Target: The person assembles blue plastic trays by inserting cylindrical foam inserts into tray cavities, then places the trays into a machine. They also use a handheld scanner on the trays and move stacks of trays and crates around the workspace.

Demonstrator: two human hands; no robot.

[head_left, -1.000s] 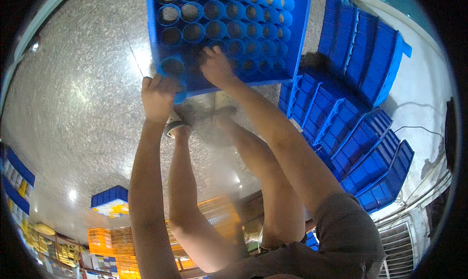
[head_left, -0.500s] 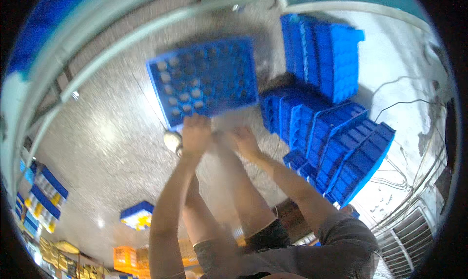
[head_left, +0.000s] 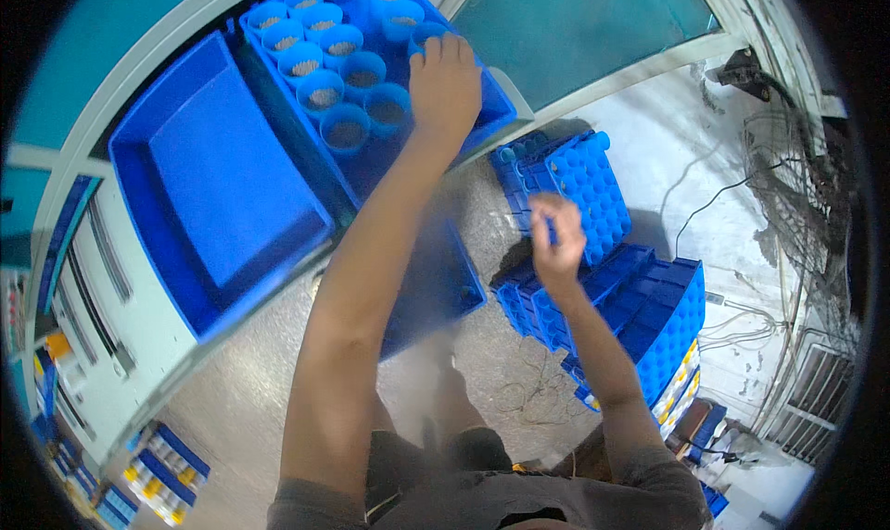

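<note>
My left hand (head_left: 447, 93) reaches into a blue tray (head_left: 496, 113) at the top, its fingers bent over the rim of a blue cup (head_left: 425, 35). The palm side and most of the grip are hidden. Several more blue cups (head_left: 345, 130) with greyish contents stand upright in rows beside it. Away to the right, my right hand (head_left: 559, 243) hovers in front of stacked blue crates, fingers loosely curled and thumb apart, with nothing seen in it. Partly behind my left forearm, a dark blue crate (head_left: 431, 294) rests low near my legs.
A shallow blue bin (head_left: 227, 173) lies left of the cup tray on a pale machine top (head_left: 139, 289). Blue crates with round pockets (head_left: 593, 192) are stacked on the right. Cables (head_left: 742, 317) run along the white wall. White-and-yellow packs (head_left: 167, 474) sit lower left.
Both hands were low, close together by the pocketed floor crate. My left hand has risen to the cups and my right hand has moved away right. The view has shifted toward the machine.
</note>
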